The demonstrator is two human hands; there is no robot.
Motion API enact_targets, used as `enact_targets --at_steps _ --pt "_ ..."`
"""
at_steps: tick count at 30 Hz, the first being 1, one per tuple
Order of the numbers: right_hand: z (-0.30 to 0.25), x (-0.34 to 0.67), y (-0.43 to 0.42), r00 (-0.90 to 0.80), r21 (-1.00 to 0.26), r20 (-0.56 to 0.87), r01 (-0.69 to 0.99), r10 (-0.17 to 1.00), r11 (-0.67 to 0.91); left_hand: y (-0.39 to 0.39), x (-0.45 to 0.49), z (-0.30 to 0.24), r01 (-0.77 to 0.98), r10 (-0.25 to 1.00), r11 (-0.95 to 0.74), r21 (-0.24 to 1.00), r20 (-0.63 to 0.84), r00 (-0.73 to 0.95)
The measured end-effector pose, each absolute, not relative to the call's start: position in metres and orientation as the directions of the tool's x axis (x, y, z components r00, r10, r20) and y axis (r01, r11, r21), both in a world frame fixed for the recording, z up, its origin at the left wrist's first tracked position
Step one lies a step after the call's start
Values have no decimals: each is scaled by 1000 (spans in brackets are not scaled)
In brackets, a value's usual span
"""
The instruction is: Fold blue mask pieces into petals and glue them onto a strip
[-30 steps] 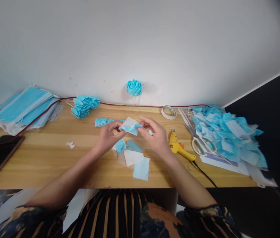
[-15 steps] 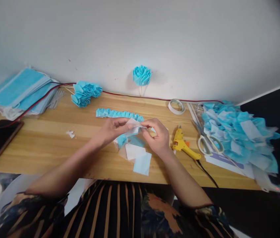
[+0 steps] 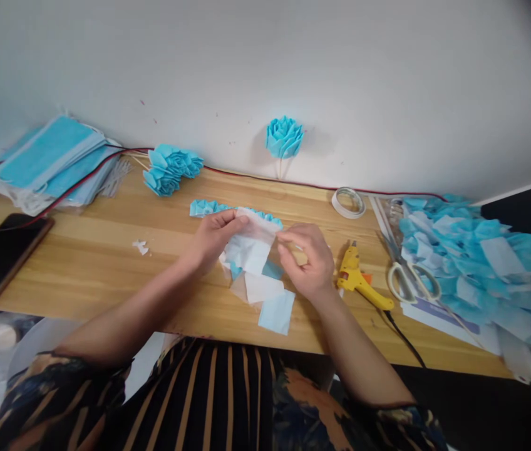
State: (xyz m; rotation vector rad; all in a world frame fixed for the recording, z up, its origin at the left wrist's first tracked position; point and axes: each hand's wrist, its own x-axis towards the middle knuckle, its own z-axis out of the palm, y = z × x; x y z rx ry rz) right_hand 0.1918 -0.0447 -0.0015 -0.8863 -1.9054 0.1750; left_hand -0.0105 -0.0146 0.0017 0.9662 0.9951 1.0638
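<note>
Behind the table's front edge (image 3: pixel 190 324), the left hand (image 3: pixel 210 241) pinches a white sheet (image 3: pixel 250 247); whether the right hand (image 3: pixel 311 260) grips it, I cannot tell.

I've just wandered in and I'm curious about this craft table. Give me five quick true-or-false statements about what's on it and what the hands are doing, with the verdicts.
1. The left hand holds a white sheet. True.
2. The right hand grips the glue gun. False: the glue gun lies on the table, to the right of the right hand.
3. The tape lies farther from the person than the glue gun. True.
4. The phone rests on the scissors. False: they lie at opposite sides.
5. The upright flower is blue. True.
</note>
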Motion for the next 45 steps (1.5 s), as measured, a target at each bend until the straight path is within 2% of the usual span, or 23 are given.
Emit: enact_targets --at_steps 2,4,7,9,12,15,19,25,30,39,42,45 --pt "-2 193 -46 -198 -524 711 489 675 697 -14 -11 -1 -237 975 185 954 -147 168" --pt "-4 193 -47 -131 -637 648 446 750 628 -13 -11 -3 -243 977 174 954 -137 162" --pt "-9 193 -46 -27 -845 453 304 891 439 -13 -12 -5 -278 978 170 945 -129 162" --pt "-13 192 -43 -50 -939 291 174 955 295 -14 -11 -5 -303 979 166 938 -121 161" --pt "-14 189 -40 -182 -995 76 55 980 87 -16 -9 -2 -323 979 158 933 -107 171" --pt "-12 185 -42 -212 -998 -17 63 977 -4 -18 -6 0 -310 974 170 935 -112 195" --pt "-13 184 -42 -139 -990 6 136 990 25 -19 -5 -4 -272 964 172 947 -105 244" --pt "-17 190 -36 -14 -997 17 -76 1000 15 -15 -8 -8 -195 921 157 968 -73 383" --pt "-17 194 -34 26 -983 23 -182 999 28 -16 -7 -4 -135 852 199 971 -103 513" --pt "-19 197 -30 91 -977 68 -195 994 85 -14 -12 -6 -176 851 184 967 -67 521" --pt "-16 198 -31 79 -982 43 -178 996 57 -10 -14 -8 -255 887 168 952 -33 460" --pt "-15 200 -33 45 -983 37 -176 998 45 -9 -13 -9 -361 920 210 909 -59 387"
